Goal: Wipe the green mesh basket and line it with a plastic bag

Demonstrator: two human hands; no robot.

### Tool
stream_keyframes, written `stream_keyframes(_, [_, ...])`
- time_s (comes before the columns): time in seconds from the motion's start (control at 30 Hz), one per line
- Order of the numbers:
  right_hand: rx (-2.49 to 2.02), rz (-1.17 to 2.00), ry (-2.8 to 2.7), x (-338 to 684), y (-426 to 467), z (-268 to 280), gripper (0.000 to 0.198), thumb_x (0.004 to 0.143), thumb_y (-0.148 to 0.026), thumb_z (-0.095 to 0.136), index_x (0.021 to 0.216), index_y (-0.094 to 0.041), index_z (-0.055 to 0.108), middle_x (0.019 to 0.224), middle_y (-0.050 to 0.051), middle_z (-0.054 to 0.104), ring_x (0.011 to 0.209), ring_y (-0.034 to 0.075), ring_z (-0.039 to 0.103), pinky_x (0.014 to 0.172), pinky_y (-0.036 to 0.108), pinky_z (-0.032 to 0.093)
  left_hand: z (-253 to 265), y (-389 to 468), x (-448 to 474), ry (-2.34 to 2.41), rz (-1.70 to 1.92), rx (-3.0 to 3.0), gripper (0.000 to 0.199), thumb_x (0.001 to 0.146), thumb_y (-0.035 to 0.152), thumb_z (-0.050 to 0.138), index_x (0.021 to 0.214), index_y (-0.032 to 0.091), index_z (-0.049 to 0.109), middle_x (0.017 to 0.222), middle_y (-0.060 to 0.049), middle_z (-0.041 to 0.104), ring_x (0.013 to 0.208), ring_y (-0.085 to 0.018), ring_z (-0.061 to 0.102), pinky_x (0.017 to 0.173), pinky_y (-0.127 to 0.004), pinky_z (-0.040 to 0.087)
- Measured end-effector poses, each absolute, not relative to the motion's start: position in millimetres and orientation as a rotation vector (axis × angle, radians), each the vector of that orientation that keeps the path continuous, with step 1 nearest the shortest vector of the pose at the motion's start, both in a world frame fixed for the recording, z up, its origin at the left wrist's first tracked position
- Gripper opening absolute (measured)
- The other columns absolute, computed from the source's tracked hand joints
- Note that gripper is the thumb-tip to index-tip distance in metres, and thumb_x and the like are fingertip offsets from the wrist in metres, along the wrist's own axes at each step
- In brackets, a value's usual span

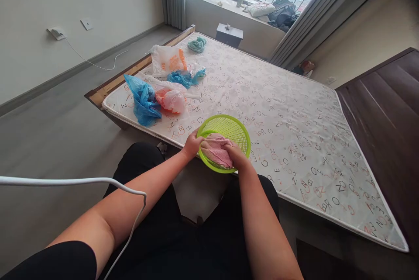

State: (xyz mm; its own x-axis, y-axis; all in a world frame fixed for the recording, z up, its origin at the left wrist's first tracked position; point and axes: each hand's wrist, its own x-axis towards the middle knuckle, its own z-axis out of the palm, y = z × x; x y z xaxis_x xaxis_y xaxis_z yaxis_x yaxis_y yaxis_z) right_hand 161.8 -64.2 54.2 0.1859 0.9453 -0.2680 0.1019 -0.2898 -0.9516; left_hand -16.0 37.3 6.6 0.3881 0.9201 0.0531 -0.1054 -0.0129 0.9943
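A lime-green plastic mesh basket (pixel 242 133) sits tilted at the near edge of the mattress, in front of my knees. Inside it lies a folded or bunched pink towel (pixel 216 151) with a tan patch on its left side. My left hand (pixel 193 145) is closed at the basket's left rim, its thumb reaching over to the towel's edge. From the right, my right hand (pixel 237 157) reaches into the basket with its fingers closed on the towel. The fingertips of both hands are partly hidden.
On the letter-printed mattress (pixel 281 140) lie a blue plastic bag (pixel 144 101), a red-and-white bag (pixel 172 96), a white bag with orange print (pixel 168 59) and a teal cloth (pixel 197 44). A white cable (pixel 81 181) crosses my left arm. A dark headboard (pixel 389 127) stands right.
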Motion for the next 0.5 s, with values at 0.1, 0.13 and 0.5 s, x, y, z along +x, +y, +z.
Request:
stream_keyframes(0.1, [-1.495,1.075,-0.87,168,-59,48,0.042,0.076,-0.026,0.055,0.114,-0.023,0.073,0.126,0.004,0.073,0.119,0.025,0.063,0.107,0.039,0.049,3,39,-15,0.843,0.972,1.291,0.043,0.072,0.018,0.056,0.112,0.017,0.071,0.109,-0.007,0.075,0.104,-0.026,0.067,0.097,-0.041,0.053])
stream_keyframes(0.13, [-1.494,1.015,-0.802,171,-58,44,0.041,0.076,-0.026,0.054,0.113,-0.023,0.073,0.126,0.004,0.073,0.119,0.026,0.063,0.107,0.04,0.049,2,39,-15,0.848,0.967,1.284,0.042,0.073,0.019,0.056,0.112,0.017,0.071,0.109,-0.008,0.075,0.103,-0.026,0.067,0.096,-0.041,0.053])
stream_keyframes(0.5, [-1.319,1.017,-0.689,141,-45,20,0.046,0.084,-0.041,0.064,0.127,-0.025,0.065,0.132,0.005,0.069,0.124,0.026,0.064,0.111,0.046,0.049,2,29,-11,0.778,0.903,1.357,0.043,0.08,0.027,0.063,0.121,0.016,0.07,0.124,-0.01,0.073,0.12,-0.029,0.064,0.109,-0.043,0.046])
